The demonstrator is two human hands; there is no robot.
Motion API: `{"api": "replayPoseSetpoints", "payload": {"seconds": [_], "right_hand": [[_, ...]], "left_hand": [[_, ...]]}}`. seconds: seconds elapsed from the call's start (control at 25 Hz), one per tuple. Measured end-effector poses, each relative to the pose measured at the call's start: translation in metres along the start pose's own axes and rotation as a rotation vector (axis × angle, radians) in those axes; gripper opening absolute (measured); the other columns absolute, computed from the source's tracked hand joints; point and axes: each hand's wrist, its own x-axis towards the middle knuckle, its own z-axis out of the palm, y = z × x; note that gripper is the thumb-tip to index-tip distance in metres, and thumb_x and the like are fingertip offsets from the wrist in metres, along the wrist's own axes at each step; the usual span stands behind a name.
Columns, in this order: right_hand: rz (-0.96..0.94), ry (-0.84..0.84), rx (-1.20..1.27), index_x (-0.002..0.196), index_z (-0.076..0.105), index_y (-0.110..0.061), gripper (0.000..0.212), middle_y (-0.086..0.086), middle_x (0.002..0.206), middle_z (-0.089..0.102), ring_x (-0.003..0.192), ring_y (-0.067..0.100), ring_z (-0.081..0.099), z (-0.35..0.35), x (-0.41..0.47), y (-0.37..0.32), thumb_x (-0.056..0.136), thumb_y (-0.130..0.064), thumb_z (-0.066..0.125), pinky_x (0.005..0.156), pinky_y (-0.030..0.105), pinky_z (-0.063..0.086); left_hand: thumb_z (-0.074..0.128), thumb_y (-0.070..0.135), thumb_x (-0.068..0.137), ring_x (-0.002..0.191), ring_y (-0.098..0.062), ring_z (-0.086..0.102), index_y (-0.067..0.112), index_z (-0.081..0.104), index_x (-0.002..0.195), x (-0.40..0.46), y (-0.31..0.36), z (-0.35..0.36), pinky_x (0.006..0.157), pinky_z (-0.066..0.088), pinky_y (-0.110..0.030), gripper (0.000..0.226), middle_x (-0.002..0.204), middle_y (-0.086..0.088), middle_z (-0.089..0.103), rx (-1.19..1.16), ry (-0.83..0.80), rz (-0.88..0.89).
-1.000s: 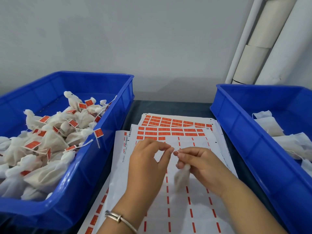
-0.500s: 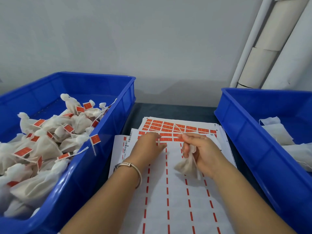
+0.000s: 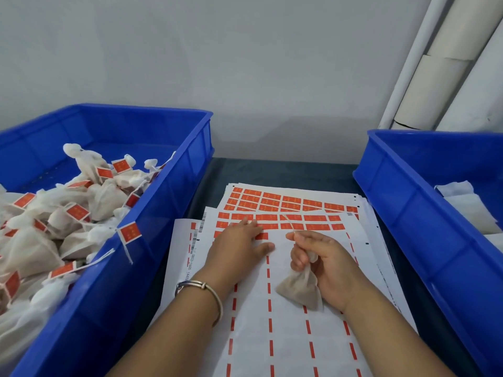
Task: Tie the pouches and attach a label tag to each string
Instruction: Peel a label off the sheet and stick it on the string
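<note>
My right hand [image 3: 321,257] grips the neck of a small beige pouch [image 3: 300,289] that hangs down onto the label sheet [image 3: 285,336]. The pouch's thin string [image 3: 289,223] sticks up from my fingers over the orange labels. My left hand [image 3: 239,240] lies with straight fingers on the rows of orange label stickers [image 3: 315,226], its fingertips touching one at the left end of the rows. A metal bangle sits on my left wrist.
A blue bin [image 3: 168,202] on the left holds several tied pouches with orange tags [image 3: 130,232]. A blue bin [image 3: 424,213] on the right holds white untied pouches [image 3: 468,210]. More label sheets [image 3: 272,197] lie stacked underneath. White pipes [image 3: 435,63] stand at back right.
My left hand let go of the string and moved forward onto the orange stickers. My right hand kept hold of the pouch and lowered it onto the sheet.
</note>
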Motion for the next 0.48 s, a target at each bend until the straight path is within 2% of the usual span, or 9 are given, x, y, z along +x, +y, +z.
{"api": "replayPoseSetpoints", "payload": {"seconds": [0.12,0.2,0.32,0.48], "right_hand": [[-0.012,-0.001,-0.022,0.084,0.077,-0.016,0.02,0.004,0.054,0.054,0.05,0.011,0.052,0.0,0.0004,0.0011,0.08,-0.027,0.061,0.056,0.024,0.047],[-0.015,0.002,-0.034,0.085,0.077,-0.016,0.02,0.003,0.054,0.054,0.05,0.011,0.052,0.0007,0.0007,0.0008,0.088,-0.022,0.058,0.055,0.023,0.047],[-0.018,0.003,-0.05,0.085,0.077,-0.016,0.023,0.003,0.053,0.054,0.049,0.011,0.052,0.0015,0.0006,0.0002,0.091,-0.019,0.055,0.054,0.023,0.047],[-0.022,-0.003,-0.059,0.085,0.077,-0.016,0.023,0.003,0.053,0.055,0.049,0.01,0.052,0.0025,0.0004,-0.0004,0.091,-0.019,0.055,0.053,0.022,0.047]], "left_hand": [[0.051,0.053,0.089,0.135,-0.018,0.036,0.03,0.047,0.136,-0.0019,0.0012,0.0,0.105,0.034,-0.035,0.053,0.148,0.008,0.037,0.011,0.036,0.035],[0.05,0.05,0.09,0.123,-0.017,0.049,0.028,0.056,0.128,-0.004,0.003,-0.0001,0.091,0.039,-0.026,0.044,0.138,0.007,0.051,0.029,0.09,0.077],[0.05,0.049,0.091,0.102,-0.017,0.059,0.027,0.064,0.115,-0.0075,0.0046,-0.0007,0.073,0.033,-0.019,0.036,0.12,0.003,0.063,0.039,0.157,0.101],[0.051,0.048,0.091,0.095,-0.016,0.061,0.028,0.066,0.111,-0.0082,0.004,-0.002,0.073,0.035,-0.018,0.032,0.113,0.003,0.066,0.026,0.186,0.109]]}}
